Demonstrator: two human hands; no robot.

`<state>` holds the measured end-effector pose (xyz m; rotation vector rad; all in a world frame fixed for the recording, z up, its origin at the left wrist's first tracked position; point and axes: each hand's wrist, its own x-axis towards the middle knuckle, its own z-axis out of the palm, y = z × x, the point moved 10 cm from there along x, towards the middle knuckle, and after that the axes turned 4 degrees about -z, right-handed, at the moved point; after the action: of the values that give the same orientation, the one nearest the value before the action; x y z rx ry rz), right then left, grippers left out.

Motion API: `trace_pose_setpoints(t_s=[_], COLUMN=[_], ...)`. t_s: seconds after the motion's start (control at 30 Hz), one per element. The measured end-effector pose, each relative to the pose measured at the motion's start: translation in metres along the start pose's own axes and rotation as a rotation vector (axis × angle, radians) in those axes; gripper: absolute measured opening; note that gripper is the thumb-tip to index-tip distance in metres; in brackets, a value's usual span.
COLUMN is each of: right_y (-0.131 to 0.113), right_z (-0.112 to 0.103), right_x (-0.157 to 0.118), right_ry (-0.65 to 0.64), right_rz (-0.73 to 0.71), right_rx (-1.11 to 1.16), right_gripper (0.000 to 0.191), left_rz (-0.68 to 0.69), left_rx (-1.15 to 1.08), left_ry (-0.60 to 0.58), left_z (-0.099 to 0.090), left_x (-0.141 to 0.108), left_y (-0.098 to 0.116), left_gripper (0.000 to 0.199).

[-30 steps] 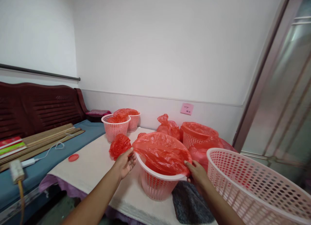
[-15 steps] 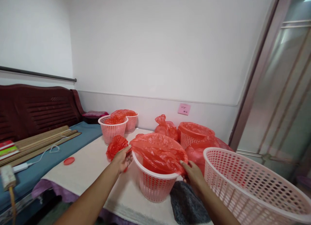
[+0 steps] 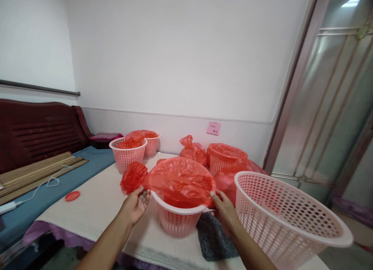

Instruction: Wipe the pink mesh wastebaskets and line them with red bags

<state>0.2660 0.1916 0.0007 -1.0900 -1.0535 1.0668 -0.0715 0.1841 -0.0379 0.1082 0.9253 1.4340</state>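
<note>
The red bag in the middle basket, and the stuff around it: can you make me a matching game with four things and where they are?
Things:
1. red bag in the middle basket
2. pink note
3. round red disc
4. dark cloth

Places:
A. stuck on the wall
B. lying to the right of the middle basket, near the right hand
C. held by both hands
D. flat on the pale cover, in the left part of the picture

Right pairs: 1-C, 2-A, 3-D, 4-B
</note>
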Motion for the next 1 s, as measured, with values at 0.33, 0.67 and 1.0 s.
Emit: trace_pose_setpoints(t_s=[0.33,0.67,1.0], right_y=[-0.008,-0.017,-0.072], right_z=[0.011,-0.006,0.024], right_x=[-0.009,-0.009,-0.056], right_ry=[-0.012,0.103,-0.045], right_rz=[-0.018,-0.070,-0.810], right_rx=[-0.002,-0.163,-0.875], right_gripper=[0.040,0.047,0.020], left_rz=[-0.038,0.004,-0.012], left_rx=[0.053,0.219,0.211], left_ry=[-0.162,-0.170,-0.102], left_z=[0.022,0.034,0.031], left_x=[-0.049,-0.027,-0.005], left_y=[-0.007,0.001,-0.001], left_gripper=[0.015,0.014,0.013])
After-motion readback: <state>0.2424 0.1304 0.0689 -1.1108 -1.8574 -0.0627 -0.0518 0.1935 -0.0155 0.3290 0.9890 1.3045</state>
